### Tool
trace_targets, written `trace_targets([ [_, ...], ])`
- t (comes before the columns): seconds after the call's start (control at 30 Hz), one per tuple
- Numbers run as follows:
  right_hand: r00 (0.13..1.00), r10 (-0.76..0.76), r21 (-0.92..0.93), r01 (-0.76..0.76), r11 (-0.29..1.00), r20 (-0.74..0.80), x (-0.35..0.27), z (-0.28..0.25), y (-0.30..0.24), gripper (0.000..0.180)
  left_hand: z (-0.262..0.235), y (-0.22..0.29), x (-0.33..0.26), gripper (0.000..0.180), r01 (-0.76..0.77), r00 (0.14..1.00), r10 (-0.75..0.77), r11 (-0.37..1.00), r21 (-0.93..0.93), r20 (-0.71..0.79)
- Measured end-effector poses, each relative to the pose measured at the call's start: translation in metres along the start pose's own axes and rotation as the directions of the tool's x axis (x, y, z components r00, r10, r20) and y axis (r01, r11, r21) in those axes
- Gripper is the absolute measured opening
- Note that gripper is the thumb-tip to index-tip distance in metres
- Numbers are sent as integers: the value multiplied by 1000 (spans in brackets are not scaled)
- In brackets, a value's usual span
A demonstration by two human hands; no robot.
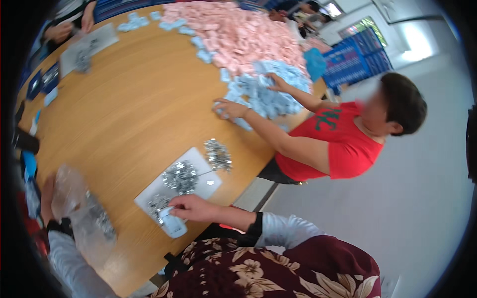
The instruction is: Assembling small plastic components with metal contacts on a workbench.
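Note:
My right hand (193,207) is closed, thumb and fingers pinching the upper end of a small light blue rounded piece (173,226) at the table's near edge. Beside it, a white board (208,187) bears two heaps of small shiny silver metal parts (181,177). At the far left, my left hand (48,194) grips the side of a clear plastic bag (69,191) with more silver parts inside; some of its fingers are hidden. Another silver heap (217,155) lies just past the board's far corner.
Across the wooden table (124,104), a big pile of pink pieces (238,35) adjoins light blue ones (271,94). A person in a red shirt (323,144) reaches into the blue pile. Another person's hands (59,32) work at the far left. Blue crates (357,54) stand behind.

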State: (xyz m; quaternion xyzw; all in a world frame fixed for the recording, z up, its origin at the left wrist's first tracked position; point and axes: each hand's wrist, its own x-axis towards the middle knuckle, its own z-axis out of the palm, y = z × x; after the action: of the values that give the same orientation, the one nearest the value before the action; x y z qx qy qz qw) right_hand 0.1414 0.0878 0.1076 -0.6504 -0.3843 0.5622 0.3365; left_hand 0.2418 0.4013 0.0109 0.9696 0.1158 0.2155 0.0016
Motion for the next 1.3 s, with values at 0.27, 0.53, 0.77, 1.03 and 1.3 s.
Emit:
trace_targets([
  [0.27, 997, -79, -4, 79, 997, -3, -11, 12, -5, 27, 40, -32, -47, 44, 93, 994, -98, 992, -82, -52],
  [0.53, 997, 35, 92, -42, 995, 75, -17, 7, -4, 27, 5, -109, -115, 43, 257, 961, -267, 959, -119, -76],
  [0.77, 999, -38, 96, 37, 995, 13, -22, 3, 0, 26, -47, -176, -189, 43, 386, 914, -399, 911, -143, -79],
  [1.03, 999, 25, 151, -29, 988, 33, -17, -2, -2, 27, -110, -236, -275, 42, 525, 839, -542, 831, -183, -54],
  [1.3, 997, 39, 121, -46, 992, 61, -11, -10, -11, 28, -169, -273, -342, 42, 644, 746, -665, 730, -228, -22],
])
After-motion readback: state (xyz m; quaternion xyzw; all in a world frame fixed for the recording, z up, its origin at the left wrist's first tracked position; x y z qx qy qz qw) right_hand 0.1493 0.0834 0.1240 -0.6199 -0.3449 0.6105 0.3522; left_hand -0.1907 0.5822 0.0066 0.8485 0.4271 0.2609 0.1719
